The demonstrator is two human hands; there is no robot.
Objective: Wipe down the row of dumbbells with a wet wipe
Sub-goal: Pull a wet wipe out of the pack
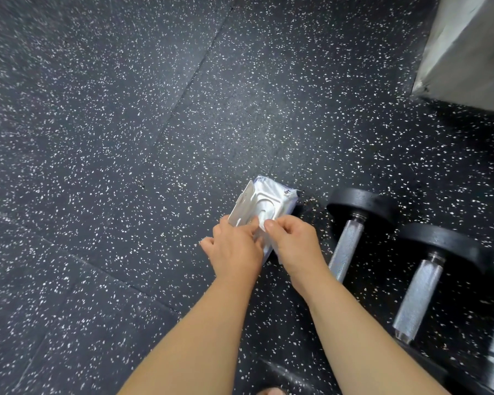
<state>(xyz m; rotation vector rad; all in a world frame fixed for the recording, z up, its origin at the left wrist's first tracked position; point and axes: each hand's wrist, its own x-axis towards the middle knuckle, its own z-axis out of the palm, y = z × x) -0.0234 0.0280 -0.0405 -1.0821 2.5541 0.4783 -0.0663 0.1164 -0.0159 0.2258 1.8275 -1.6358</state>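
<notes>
White wipe pack (271, 199) points away from the person, left hand (236, 248) gripping it, right hand (293, 240) pinching a wipe (262, 220).

Floor (126, 138): black rubber, white speckles. Wipe pack (268, 206): silvery white, bluish-purple edges. Dumbbells (351, 223): black heads, silver knurled handles. Block (468, 49) at top right: pale grey.

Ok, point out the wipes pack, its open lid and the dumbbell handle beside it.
wipes pack (281, 195), head view, top face.
lid (244, 205), head view, the raised flap.
dumbbell handle (347, 248), head view, the knurled grip.
</notes>
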